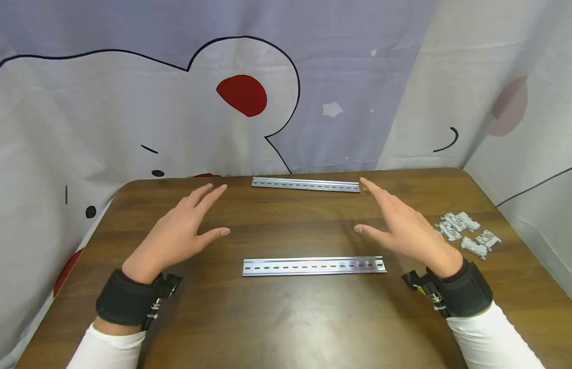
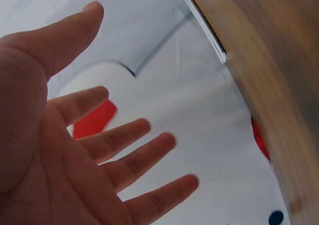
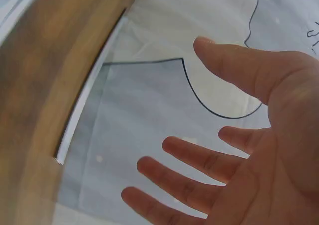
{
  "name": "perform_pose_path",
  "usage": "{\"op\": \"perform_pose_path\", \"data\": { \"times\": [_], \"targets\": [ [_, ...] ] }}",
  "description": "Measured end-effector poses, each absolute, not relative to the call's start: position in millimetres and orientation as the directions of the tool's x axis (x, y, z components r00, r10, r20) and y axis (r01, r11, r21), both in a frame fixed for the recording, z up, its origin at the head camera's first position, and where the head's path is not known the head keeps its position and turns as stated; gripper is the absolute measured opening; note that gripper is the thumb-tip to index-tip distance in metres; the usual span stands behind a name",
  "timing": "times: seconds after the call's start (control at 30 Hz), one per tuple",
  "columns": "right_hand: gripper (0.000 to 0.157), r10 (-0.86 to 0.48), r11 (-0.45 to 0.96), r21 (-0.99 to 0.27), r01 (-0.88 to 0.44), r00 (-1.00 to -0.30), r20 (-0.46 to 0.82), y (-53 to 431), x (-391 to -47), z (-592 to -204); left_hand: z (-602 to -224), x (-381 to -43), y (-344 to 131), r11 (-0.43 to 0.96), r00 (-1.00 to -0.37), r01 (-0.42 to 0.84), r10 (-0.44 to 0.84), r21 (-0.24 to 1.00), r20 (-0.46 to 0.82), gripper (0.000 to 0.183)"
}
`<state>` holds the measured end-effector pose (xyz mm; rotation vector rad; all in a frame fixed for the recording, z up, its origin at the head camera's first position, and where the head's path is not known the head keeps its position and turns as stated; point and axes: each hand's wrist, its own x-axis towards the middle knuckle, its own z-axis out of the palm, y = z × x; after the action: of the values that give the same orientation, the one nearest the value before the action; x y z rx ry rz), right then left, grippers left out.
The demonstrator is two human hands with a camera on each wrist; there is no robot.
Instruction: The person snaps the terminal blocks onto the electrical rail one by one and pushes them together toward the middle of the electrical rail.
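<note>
My left hand [image 1: 180,228] is raised over the left part of the table, fingers straight and thumb spread, holding nothing. On the other side my right hand [image 1: 403,225] is held the same way, its palm bare in the right wrist view. Between the hands, nearer to me, lies a slotted metal DIN rail [image 1: 313,266]. A second slotted DIN rail [image 1: 306,184] lies near the table's back edge, one end close to the right fingertips in the head view. Several small white-grey clip-like parts [image 1: 474,247] lie to the right of my right hand.
The brown wooden table [image 1: 290,318] has rounded back corners. A printed curtain [image 1: 341,61] hangs right behind it and along its sides. Black straps with small cameras circle both wrists.
</note>
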<state>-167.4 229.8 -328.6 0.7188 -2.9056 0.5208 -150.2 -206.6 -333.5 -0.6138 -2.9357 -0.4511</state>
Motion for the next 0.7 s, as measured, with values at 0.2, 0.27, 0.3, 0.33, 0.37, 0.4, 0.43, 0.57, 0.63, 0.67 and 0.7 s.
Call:
{"op": "perform_pose_path", "data": {
  "times": [0.2,0.27,0.3,0.33,0.37,0.4,0.43,0.57,0.63,0.67,0.7],
  "targets": [
    [0.094,-0.526,0.748,-0.366,-0.554,-0.831,0.183,237,-156,-349,-346,-128,-182,0.836,-0.877,0.480,0.456,0.265,0.150,0.085],
    [0.091,-0.550,0.729,-0.377,-0.571,-0.817,0.174,239,-152,-357,-354,-122,-174,0.817,-0.856,0.517,0.499,0.258,0.134,0.080],
    [0.088,-0.561,0.722,-0.380,-0.578,-0.811,0.168,241,-151,-361,-358,-119,-170,0.807,-0.846,0.532,0.519,0.256,0.122,0.078],
    [0.085,-0.572,0.715,-0.381,-0.587,-0.803,0.165,242,-149,-364,-362,-117,-167,0.798,-0.837,0.545,0.537,0.258,0.107,0.076],
    [0.082,-0.581,0.709,-0.380,-0.594,-0.798,0.162,243,-148,-368,-366,-115,-164,0.789,-0.828,0.556,0.552,0.262,0.095,0.073],
    [0.078,-0.589,0.703,-0.382,-0.600,-0.792,0.161,245,-146,-371,-370,-114,-161,0.782,-0.821,0.565,0.564,0.263,0.084,0.072],
    [0.074,-0.596,0.697,-0.382,-0.607,-0.786,0.163,246,-145,-374,-374,-113,-159,0.777,-0.816,0.570,0.573,0.266,0.075,0.070],
    [0.059,-0.615,0.691,-0.386,-0.611,-0.778,0.129,249,-142,-384,-384,-113,-152,0.771,-0.808,0.578,0.587,0.266,0.056,0.065],
    [0.055,-0.619,0.694,-0.397,-0.601,-0.779,0.100,250,-141,-388,-388,-114,-151,0.773,-0.807,0.580,0.588,0.257,0.056,0.062],
    [0.054,-0.619,0.696,-0.402,-0.595,-0.781,0.086,251,-141,-389,-389,-114,-150,0.773,-0.806,0.584,0.590,0.248,0.058,0.060],
    [0.052,-0.618,0.696,-0.405,-0.592,-0.782,0.080,251,-140,-390,-390,-115,-150,0.772,-0.803,0.589,0.593,0.238,0.062,0.058]
  ]
}}
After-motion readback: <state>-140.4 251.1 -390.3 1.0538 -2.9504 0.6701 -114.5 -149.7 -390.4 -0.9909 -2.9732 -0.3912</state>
